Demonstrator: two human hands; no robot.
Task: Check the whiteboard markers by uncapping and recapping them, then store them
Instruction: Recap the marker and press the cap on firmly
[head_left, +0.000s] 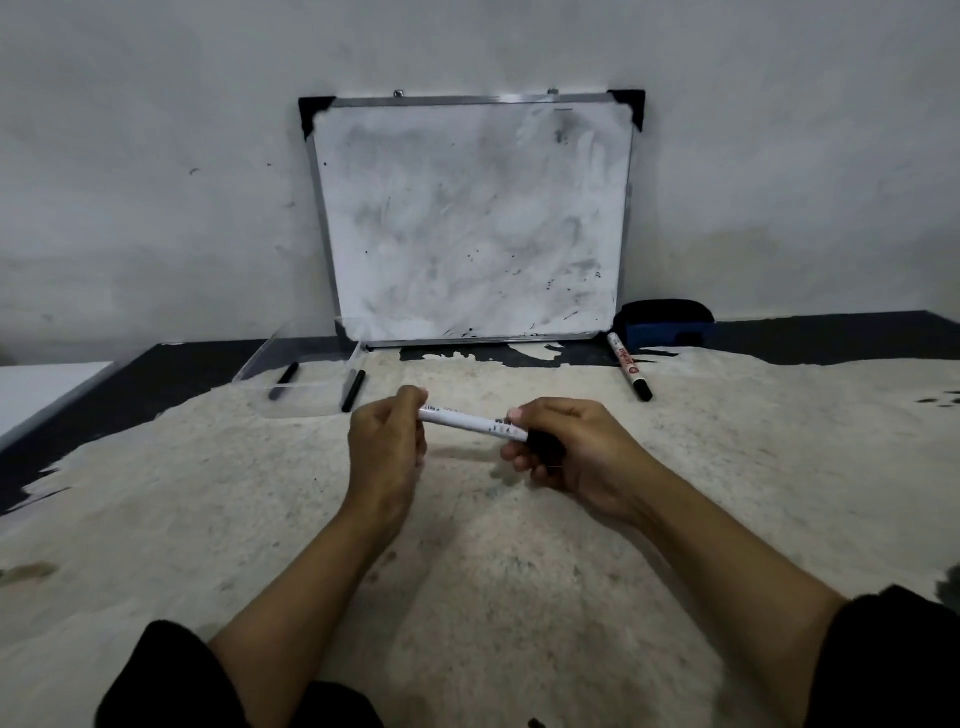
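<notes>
Marker (472, 423) held between left hand (384, 447) and right hand (566, 452), both gripping ends.

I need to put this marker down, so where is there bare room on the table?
Bare: the wide stretch between your hands and the near edge, and the middle strip before the whiteboard. Crowded: the clear tray far left, the loose marker and eraser far right.

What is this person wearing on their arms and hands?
Both hands, left hand and right hand, are bare: no gloves, rings or watch visible. The forearms are bare too, with black sleeves pushed up near the elbows.
</notes>
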